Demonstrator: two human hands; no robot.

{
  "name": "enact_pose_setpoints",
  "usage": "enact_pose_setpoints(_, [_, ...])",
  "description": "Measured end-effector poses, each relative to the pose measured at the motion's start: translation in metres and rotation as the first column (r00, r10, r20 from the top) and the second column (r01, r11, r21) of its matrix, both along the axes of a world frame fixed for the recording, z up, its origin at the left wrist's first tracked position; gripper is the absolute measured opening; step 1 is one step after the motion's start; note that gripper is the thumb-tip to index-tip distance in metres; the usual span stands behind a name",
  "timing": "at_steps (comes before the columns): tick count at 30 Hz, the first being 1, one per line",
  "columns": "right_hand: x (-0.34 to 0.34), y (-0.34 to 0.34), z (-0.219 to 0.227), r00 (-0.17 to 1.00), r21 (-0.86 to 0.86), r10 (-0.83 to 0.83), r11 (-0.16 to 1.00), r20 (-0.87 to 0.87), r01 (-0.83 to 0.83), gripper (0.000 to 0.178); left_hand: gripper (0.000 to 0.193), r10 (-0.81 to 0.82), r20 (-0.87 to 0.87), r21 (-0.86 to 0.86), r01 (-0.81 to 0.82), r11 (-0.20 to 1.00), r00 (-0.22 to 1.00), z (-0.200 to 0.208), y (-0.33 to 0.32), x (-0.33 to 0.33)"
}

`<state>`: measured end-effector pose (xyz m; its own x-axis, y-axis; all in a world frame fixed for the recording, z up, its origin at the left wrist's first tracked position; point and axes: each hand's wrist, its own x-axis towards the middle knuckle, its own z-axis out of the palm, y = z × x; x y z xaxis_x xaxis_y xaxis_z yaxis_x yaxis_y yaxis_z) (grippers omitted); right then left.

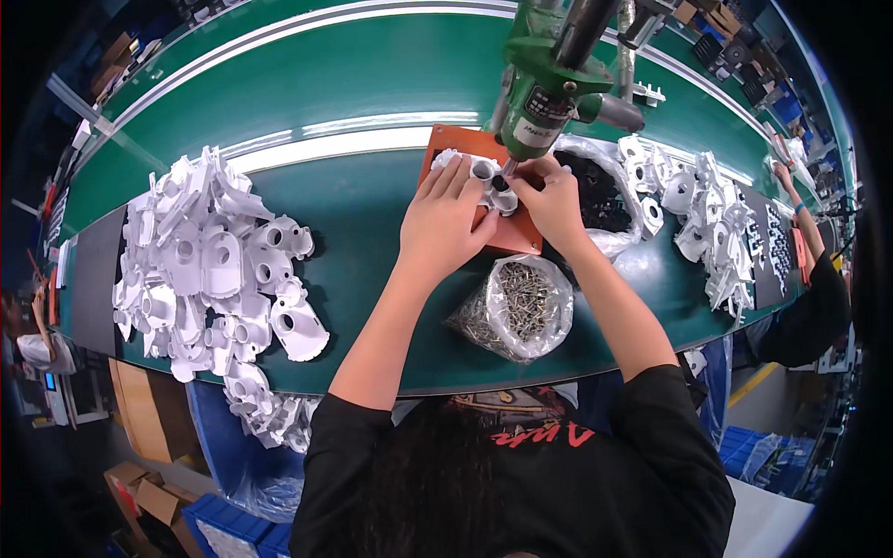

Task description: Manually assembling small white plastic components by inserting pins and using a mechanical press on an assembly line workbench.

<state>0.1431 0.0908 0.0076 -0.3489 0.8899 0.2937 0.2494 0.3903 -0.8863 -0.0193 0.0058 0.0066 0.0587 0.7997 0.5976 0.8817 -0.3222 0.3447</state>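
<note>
"Head view: what's biggest?"

"The green machine (541,110), above the orange board (462,140)."

"And the hands?"

"The left hand (443,210) lies flat, thumb spread. The right hand (553,200) is curled; I can't tell what it pinches. Both are at the white part (487,186) on the board."

"What helps?"

"Probably keeping the part still, and fingers clear of the metal tip (510,166)."

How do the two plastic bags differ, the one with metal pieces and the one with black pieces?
The metal-piece bag holds shiny, slender bits resembling screws; the black-piece bag holds dark parts whose shapes are hard to make out. The metal-piece bag sits nearer the person, while the black-piece bag lies farther away and more to the right, by the right hand. Both are clear plastic, open, and on the green tabletop.
</note>
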Motion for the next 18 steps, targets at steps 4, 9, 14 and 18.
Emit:
enact_pose_setpoints(4, [-0.003, 0.003, -0.006, 1.000, 0.077, -0.029, 0.997, -0.003, 0.029, 0.017, 0.036, -0.001, 0.010, 0.010, 0.001, 1.000, 1.000, 0.002, 0.000, 0.001])
enact_pose_setpoints(9, [-0.001, 0.001, 0.002, 0.999, 0.035, 0.000, 0.999, 0.054, -0.002, 0.016, 0.037, 0.000, 0.000, 0.010, 0.000, 1.000, 1.000, 0.001, 0.001, 0.000])
enact_pose_setpoints(14, [0.009, -0.007, -0.002, 0.994, 0.218, 0.097, 0.970, 0.058, -0.107, 0.015, 0.037, -0.004, -0.006, 0.007, 0.004, 1.000, 1.000, 0.001, 0.001, 0.000])
enact_pose_setpoints(18, [0.015, -0.018, 0.000, 0.976, 0.373, 0.069, 0.917, 0.205, -0.143, 0.026, 0.033, 0.001, -0.012, -0.008, -0.001, 1.000, 1.000, 0.000, 0.002, 0.000])
